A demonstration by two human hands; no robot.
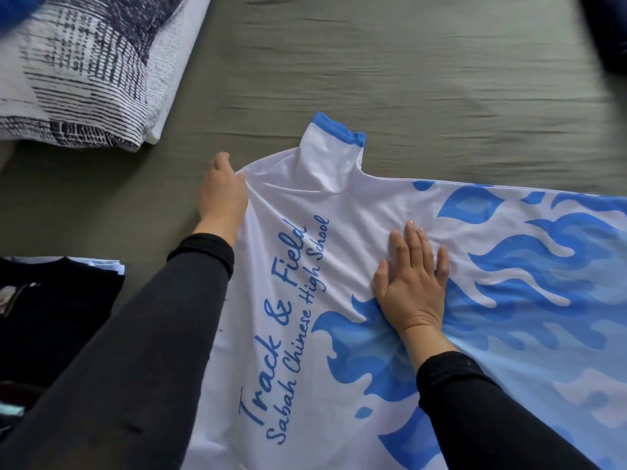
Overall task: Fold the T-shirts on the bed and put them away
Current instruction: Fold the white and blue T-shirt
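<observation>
Pressing flat with our right hand (pixel 412 283) on the white-and-blue T-shirt (pixel 339 266), fingers straight, we pinch its far-left shoulder edge with our left hand (pixel 222 188). It lies across the bed (pixel 407 79), long axis left to right, sleeve (pixel 334 147) pointing far. A dark folded pile (pixel 51 300) sits near left, a patterned pillow (pixel 84 62) far left.

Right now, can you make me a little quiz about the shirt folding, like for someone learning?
1. True or false: the right hand lies flat, fingers straight, on the white and blue T-shirt.
2. What does the left hand hold? A) the shirt's edge near the shoulder B) the patterned bedding C) the dark folded clothes
3. Fill in: the sleeve's cuff is trimmed in ____.

Key: 1 true; 2 A; 3 blue.
</observation>
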